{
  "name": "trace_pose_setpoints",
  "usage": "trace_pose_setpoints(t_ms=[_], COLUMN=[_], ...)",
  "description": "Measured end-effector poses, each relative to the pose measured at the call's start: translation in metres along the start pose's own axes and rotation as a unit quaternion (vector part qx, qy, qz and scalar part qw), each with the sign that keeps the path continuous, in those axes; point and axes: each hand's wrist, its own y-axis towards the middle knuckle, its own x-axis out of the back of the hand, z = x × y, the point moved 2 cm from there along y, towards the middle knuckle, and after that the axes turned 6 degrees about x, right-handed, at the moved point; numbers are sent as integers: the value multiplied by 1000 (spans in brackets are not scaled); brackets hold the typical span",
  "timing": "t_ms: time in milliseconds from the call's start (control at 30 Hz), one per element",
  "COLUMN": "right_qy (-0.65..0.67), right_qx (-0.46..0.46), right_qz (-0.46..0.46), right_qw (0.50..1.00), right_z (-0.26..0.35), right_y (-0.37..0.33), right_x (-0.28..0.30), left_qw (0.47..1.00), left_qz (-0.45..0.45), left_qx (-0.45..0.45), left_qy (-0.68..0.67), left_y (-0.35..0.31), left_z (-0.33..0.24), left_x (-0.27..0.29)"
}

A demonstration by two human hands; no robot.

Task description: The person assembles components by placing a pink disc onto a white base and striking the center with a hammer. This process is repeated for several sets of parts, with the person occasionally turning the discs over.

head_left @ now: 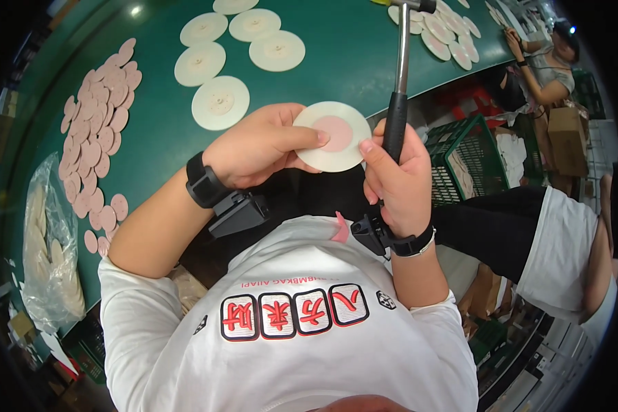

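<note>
Clamping fingers of left hand (261,143) on pink-centred disc (338,129), curling right hand (404,172) around hammer (397,106), seemingly bracing disc from both sides!

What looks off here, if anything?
Nothing clearly damaged or spilled. Mildly untidy: pink discs overlap in a loose heap on the table, left side; white discs sit more spread out. Held disc and hammer look intact.

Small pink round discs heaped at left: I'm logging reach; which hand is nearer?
Left. The left hand is right of the pink discs; the right hand, holding the black-handled metal hammer, is farther right.
</note>
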Motion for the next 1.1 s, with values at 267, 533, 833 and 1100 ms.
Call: trace_pose_setpoints(t_ms=[267, 533, 833, 1100], right_qy=[-86, -127, -87, -121], right_qx=[60, 154, 43, 2], right_qz=[-81, -162, -22, 66], right_qw=[991, 966, 995, 990], right_z=[-4, 25, -40, -57], right_y=[77, 208, 69, 6], right_x=[45, 91, 57, 42], left_qw=[986, 972, 698, 510], left_qz=[-137, 17, -147, -330], left_qx=[-84, -98, -153, -8], left_qy=[43, 212, 683, 794], left_y=[-6, -19, -53, -74], left_z=[6, 2, -18, -3], left_x=[-6, -20, -34, 7])
